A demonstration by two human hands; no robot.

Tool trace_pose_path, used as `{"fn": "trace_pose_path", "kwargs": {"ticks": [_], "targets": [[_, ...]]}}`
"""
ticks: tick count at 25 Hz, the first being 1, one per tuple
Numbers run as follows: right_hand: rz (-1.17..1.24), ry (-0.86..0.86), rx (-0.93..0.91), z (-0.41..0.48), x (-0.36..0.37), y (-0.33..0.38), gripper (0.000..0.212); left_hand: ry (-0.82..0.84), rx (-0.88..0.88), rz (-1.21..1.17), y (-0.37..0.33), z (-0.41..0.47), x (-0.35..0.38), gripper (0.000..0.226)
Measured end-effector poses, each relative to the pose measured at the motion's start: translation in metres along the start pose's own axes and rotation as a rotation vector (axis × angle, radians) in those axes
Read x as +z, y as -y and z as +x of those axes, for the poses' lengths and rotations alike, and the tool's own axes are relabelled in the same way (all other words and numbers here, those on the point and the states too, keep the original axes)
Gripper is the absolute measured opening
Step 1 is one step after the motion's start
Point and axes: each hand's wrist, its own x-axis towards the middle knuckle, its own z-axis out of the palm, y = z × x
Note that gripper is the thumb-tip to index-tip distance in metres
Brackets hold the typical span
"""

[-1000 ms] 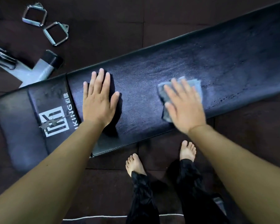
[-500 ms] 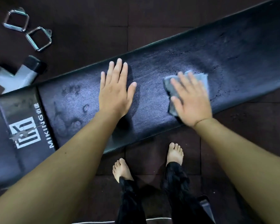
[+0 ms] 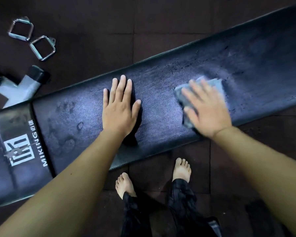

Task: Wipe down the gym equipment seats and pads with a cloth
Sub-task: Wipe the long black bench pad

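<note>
A long black padded bench pad (image 3: 161, 93) runs slantwise over a dark tiled rubber floor (image 3: 96, 23), its leather-grain skin showing damp smears and ring marks toward the end with the white logo (image 3: 20, 151). The left hand (image 3: 120, 110) rests flat on the pad's middle, fingers straight and holding nothing, while the right hand (image 3: 207, 110), blurred, presses a folded grey cloth (image 3: 214, 83) onto the pad with spread, straight fingers. Beyond the pad's far edge lie two metal handles (image 3: 43, 47) and a grey frame foot (image 3: 24, 86); bare feet (image 3: 181, 170) stand at its near edge.
</note>
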Motion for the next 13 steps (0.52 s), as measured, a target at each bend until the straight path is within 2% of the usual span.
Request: {"fn": "trace_pose_path", "kwargs": {"ticks": [2,3,4,6,8,9,10,13], "targets": [[0.058,-0.024,0.324,0.03,-0.008,-0.004,0.062,0.006,-0.007,0.0,0.0,0.0,0.0,0.067],[0.052,-0.032,0.427,0.041,-0.009,0.015,0.063,0.009,-0.01,-0.004,0.0,0.001,-0.001,0.068],[0.024,-0.011,0.421,0.047,-0.008,0.038,0.064,0.01,-0.014,-0.007,0.0,0.001,-0.002,0.068],[0.002,0.045,0.109,0.041,-0.002,0.073,0.064,0.003,-0.023,-0.008,-0.001,0.001,-0.003,0.067],[-0.047,0.096,-0.213,0.038,-0.004,0.059,0.062,-0.001,-0.024,-0.009,-0.002,0.002,-0.004,0.067],[-0.072,0.091,-0.233,0.047,-0.006,0.037,0.06,-0.001,-0.026,-0.01,-0.002,0.002,-0.004,0.067],[-0.078,0.088,-0.154,0.06,-0.008,0.014,0.06,-0.001,-0.025,-0.008,-0.001,0.002,-0.003,0.068],[0.048,-0.026,0.346,0.1,-0.017,-0.028,0.062,-0.007,-0.021,0.001,0.0,0.002,-0.001,0.067]]}}
